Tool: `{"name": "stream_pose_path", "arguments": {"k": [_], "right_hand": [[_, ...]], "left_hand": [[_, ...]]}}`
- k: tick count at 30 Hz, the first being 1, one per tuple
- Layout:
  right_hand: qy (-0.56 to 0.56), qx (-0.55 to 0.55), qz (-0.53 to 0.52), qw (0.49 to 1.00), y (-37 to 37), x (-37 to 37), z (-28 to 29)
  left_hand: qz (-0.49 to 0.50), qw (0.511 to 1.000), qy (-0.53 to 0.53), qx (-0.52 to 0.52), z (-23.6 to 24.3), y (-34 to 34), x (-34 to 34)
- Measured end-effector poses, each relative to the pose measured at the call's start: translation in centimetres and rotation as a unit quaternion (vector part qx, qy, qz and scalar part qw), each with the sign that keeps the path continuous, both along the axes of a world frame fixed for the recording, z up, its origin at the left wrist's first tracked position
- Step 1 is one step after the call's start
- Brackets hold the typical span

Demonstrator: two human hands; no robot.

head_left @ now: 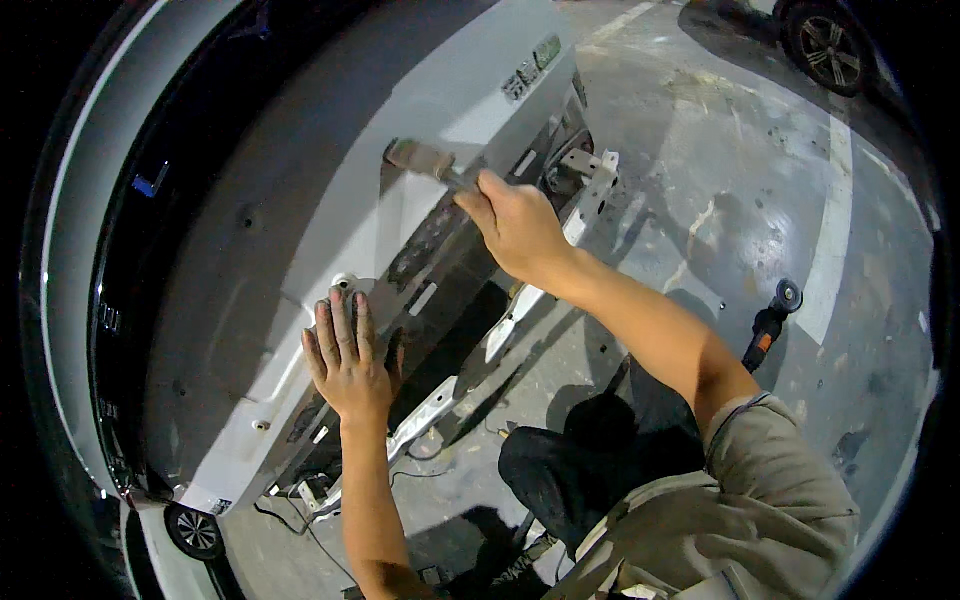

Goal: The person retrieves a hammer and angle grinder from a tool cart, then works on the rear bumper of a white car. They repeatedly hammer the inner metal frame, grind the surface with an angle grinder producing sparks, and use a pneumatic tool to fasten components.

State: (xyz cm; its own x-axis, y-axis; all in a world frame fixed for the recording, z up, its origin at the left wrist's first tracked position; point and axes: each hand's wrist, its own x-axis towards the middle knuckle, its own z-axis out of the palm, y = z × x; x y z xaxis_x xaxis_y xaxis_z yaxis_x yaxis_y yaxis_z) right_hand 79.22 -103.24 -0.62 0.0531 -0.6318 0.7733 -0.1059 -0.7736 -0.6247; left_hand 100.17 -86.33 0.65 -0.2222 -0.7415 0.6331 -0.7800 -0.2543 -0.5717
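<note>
My right hand [525,230] is closed round the handle of a hammer [422,158]. The hammer's blurred head is over the white rear body panel [345,215] of a car, by a dark opening in it; I cannot tell whether it touches. Lower down, my left hand [352,370] lies flat, its fingers stretched out over the panel's edge. The fingertips reach a small round fitting [344,283] on the panel. Dark smudges cover those fingers.
A bare metal bumper beam [510,325] runs below the panel, with cables [310,530] near its lower end. An angle grinder [768,325] lies on the grey floor to the right. Another car's wheel [828,50] stands at the far right.
</note>
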Motion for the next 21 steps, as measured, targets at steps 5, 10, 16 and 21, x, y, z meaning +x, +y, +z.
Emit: {"name": "stream_pose_path", "arguments": {"k": [5,10,16,21], "right_hand": [[-0.046,0.018,0.026,0.998,1.4,-0.1,0.1],[-0.04,0.066,-0.019,0.997,-0.2,-0.4,-0.5],[-0.027,0.046,-0.016,0.998,-0.8,-1.2,-2.3],[-0.063,0.009,0.0,0.998,-0.1,-1.0,-3.9]], "left_hand": [[-0.014,0.999,-0.021,-0.03,-0.3,-0.3,0.4],[0.009,1.0,-0.002,-0.016,-0.1,-0.1,-0.2],[-0.023,0.999,-0.008,-0.029,-0.4,-0.4,-0.1],[-0.024,0.999,-0.017,-0.038,-0.4,-0.4,0.1]]}}
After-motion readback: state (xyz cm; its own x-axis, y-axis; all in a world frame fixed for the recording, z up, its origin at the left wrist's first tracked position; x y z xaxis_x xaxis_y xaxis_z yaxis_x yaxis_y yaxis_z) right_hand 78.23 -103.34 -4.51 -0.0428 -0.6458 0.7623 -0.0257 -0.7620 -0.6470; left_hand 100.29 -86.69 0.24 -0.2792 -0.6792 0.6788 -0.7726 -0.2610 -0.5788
